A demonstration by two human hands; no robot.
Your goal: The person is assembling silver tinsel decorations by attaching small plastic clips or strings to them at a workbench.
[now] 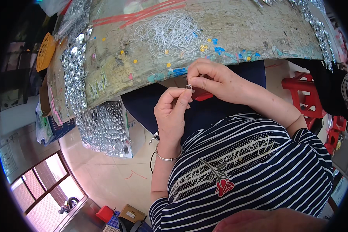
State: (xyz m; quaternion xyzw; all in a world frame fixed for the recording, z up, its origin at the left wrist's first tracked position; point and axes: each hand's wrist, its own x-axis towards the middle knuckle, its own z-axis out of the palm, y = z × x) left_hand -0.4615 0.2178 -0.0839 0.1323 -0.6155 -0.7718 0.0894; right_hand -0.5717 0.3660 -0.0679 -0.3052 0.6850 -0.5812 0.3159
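Observation:
Just off the near edge of the worktable (251, 27), my two hands meet above my lap. Thumb and forefinger of my left hand (170, 108) are pinched on a small loop of thin pale cord (189, 87). My right hand (216, 81) pinches at the same loop from above and to the right, its fingertips almost touching the left ones. The cord's ends are too fine to follow. Farther back on the table lies a loose tangle of white cord (170, 33).
Strands of silver sequins (73, 73) hang over the table's left side, by a yellow basket (46, 52). Below is a clear bag of silver pieces (108, 129). Small coloured chips (219, 50) dot the near edge. A red stool (303, 92) stands at right.

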